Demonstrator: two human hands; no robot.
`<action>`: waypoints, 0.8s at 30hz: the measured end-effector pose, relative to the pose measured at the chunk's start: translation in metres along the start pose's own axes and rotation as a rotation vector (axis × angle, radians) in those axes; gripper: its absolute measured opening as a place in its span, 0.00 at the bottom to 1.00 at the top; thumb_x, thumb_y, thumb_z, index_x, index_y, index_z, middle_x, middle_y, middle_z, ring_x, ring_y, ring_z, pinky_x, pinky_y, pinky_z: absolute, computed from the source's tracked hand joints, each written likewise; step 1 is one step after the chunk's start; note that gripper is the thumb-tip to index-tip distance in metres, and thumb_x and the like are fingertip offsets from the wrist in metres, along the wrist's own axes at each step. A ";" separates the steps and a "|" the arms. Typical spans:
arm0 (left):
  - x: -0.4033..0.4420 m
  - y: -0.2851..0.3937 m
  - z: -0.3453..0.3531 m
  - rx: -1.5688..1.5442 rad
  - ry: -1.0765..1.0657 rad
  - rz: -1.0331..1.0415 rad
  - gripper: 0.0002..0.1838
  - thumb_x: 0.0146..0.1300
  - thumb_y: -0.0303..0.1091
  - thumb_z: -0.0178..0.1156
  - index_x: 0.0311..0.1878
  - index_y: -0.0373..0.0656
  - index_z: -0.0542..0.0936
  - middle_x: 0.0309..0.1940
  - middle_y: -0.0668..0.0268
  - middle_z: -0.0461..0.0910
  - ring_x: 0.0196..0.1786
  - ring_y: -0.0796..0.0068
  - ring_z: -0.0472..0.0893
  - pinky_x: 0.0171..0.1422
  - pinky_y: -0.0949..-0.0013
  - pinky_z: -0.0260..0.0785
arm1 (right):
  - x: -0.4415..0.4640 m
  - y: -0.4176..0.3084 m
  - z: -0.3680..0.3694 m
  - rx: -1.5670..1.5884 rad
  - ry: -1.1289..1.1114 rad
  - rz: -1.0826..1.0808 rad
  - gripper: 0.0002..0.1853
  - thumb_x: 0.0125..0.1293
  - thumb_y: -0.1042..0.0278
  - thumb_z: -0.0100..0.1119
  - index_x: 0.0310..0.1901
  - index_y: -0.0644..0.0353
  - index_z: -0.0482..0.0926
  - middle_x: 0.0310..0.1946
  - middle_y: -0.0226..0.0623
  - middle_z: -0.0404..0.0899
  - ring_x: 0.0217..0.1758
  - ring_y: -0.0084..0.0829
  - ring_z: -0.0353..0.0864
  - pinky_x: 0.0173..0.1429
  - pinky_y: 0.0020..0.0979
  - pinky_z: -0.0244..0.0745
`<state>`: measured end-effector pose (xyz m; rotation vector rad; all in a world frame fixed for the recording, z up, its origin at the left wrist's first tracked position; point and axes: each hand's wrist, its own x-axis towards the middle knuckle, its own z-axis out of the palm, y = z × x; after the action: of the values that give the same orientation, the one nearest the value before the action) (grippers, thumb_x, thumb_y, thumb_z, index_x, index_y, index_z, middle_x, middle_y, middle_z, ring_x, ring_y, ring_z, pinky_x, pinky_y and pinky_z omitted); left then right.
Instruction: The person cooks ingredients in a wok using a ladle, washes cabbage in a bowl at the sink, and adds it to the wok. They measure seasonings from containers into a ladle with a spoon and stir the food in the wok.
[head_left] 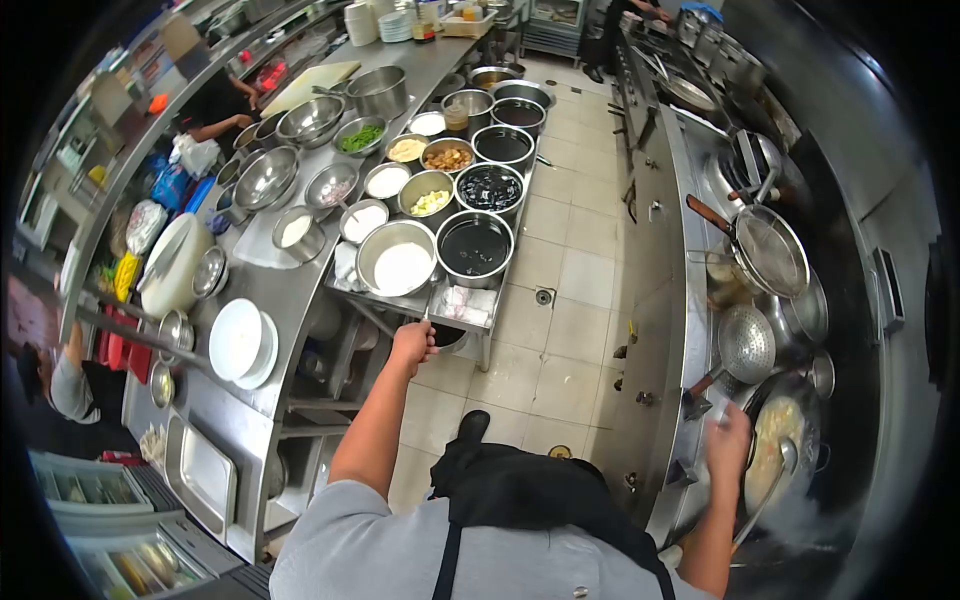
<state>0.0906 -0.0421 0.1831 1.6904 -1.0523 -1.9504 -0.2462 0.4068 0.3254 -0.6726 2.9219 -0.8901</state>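
Observation:
My left hand (413, 347) is closed at the near edge of the metal side table. Something thin and pale shows at its fingertips, too small to name. Just beyond it stand a metal pot of white powder or liquid (402, 268) and a pot of dark liquid (475, 247). Blurred by motion, my right hand (728, 440) is over the stove's front edge beside a steaming wok (812, 440). Pale yellowish food (778, 428) lies in the wok, with a ladle (788, 458) resting in it. My right fingers are too smeared to read.
A perforated skimmer (746, 342) and a round strainer (772, 252) lie along the stove. White bowls (240, 340) and a metal tray (200, 472) stand on the left counter. Tiled floor (560, 330) runs between. Other people are partly visible at left and far back.

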 end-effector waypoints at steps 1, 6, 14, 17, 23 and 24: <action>0.010 0.000 0.002 0.020 -0.078 0.013 0.18 0.71 0.49 0.47 0.30 0.47 0.72 0.19 0.74 0.69 0.21 0.77 0.73 0.23 0.74 0.61 | 0.001 -0.042 0.022 0.055 -0.181 -0.151 0.22 0.57 0.70 0.62 0.54 0.63 0.75 0.49 0.45 0.76 0.46 0.39 0.78 0.52 0.35 0.74; -0.074 -0.012 0.016 -0.577 -0.524 -0.091 0.16 0.72 0.43 0.47 0.27 0.50 0.63 0.21 0.75 0.57 0.25 0.77 0.59 0.28 0.72 0.51 | -0.041 -0.184 0.107 0.436 -0.682 -0.152 0.13 0.64 0.68 0.57 0.49 0.61 0.80 0.44 0.43 0.81 0.44 0.34 0.82 0.51 0.33 0.76; -0.174 -0.010 0.121 0.193 -0.923 0.224 0.14 0.73 0.39 0.46 0.36 0.38 0.73 0.24 0.65 0.73 0.26 0.75 0.74 0.33 0.73 0.66 | -0.064 -0.208 0.108 1.033 -0.838 0.448 0.13 0.70 0.64 0.52 0.45 0.64 0.81 0.29 0.38 0.83 0.30 0.27 0.80 0.38 0.29 0.77; -0.185 -0.016 0.166 0.507 -1.080 0.394 0.14 0.73 0.39 0.48 0.36 0.37 0.74 0.27 0.63 0.76 0.27 0.76 0.75 0.34 0.73 0.67 | -0.069 -0.170 0.089 1.185 -0.454 0.489 0.13 0.71 0.64 0.51 0.45 0.65 0.80 0.31 0.34 0.83 0.32 0.21 0.80 0.38 0.23 0.76; -0.202 -0.038 0.210 0.748 -1.314 0.352 0.18 0.69 0.39 0.54 0.52 0.33 0.75 0.40 0.62 0.80 0.44 0.74 0.78 0.49 0.70 0.69 | -0.047 -0.015 -0.048 0.783 0.161 0.232 0.08 0.67 0.71 0.54 0.43 0.61 0.81 0.41 0.31 0.82 0.39 0.21 0.79 0.46 0.27 0.76; -0.199 -0.044 0.208 0.825 -1.250 0.348 0.18 0.68 0.38 0.56 0.52 0.32 0.75 0.40 0.62 0.80 0.44 0.74 0.79 0.50 0.69 0.70 | -0.043 0.008 -0.081 0.595 0.278 0.401 0.10 0.68 0.72 0.51 0.44 0.59 0.82 0.43 0.33 0.83 0.40 0.24 0.79 0.50 0.27 0.73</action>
<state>-0.0540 0.1859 0.2912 0.1695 -2.5916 -2.4058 -0.2211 0.4736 0.3844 0.0749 2.5997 -1.7700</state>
